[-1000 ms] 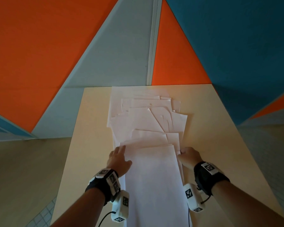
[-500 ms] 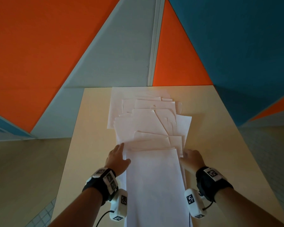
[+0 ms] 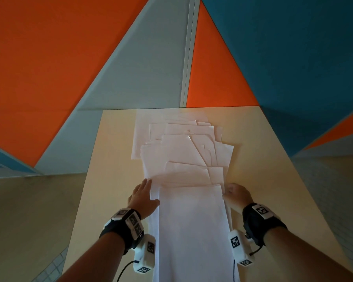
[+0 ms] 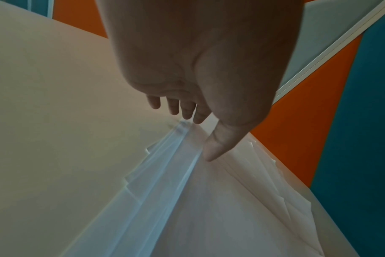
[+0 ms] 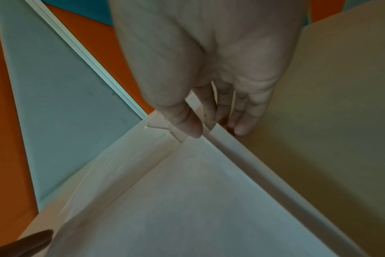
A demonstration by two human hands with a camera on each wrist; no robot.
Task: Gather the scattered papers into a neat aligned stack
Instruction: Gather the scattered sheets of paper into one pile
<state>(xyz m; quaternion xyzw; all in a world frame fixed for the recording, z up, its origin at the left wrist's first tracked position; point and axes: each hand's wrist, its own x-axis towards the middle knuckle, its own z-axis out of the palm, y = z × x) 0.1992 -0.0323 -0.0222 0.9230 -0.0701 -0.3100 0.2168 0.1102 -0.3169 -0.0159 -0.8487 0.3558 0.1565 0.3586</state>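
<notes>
Several white papers [image 3: 183,151] lie fanned and skewed down the middle of the light wooden table [image 3: 114,159]. A long top sheet [image 3: 192,231] runs toward me between my hands. My left hand [image 3: 144,195] lies along the pile's left edge with its fingers straight, and its thumb rests on the top sheet [image 4: 209,208]. In the left wrist view the left hand [image 4: 196,134] shows its fingertips at the stepped paper edges. My right hand [image 3: 235,193] is curled at the right edge. In the right wrist view the right hand [image 5: 218,128] pinches that edge of the papers [image 5: 187,200], thumb above and fingers beneath.
Bare tabletop [image 3: 263,159] flanks the papers on both sides. The table's far edge meets wall panels in orange [image 3: 49,68], grey and teal [image 3: 293,47]. Floor shows past the table's left edge [image 3: 29,220] and to its right.
Both hands stay at the sides of the pile, shifting only slightly. The papers lie much as before.
</notes>
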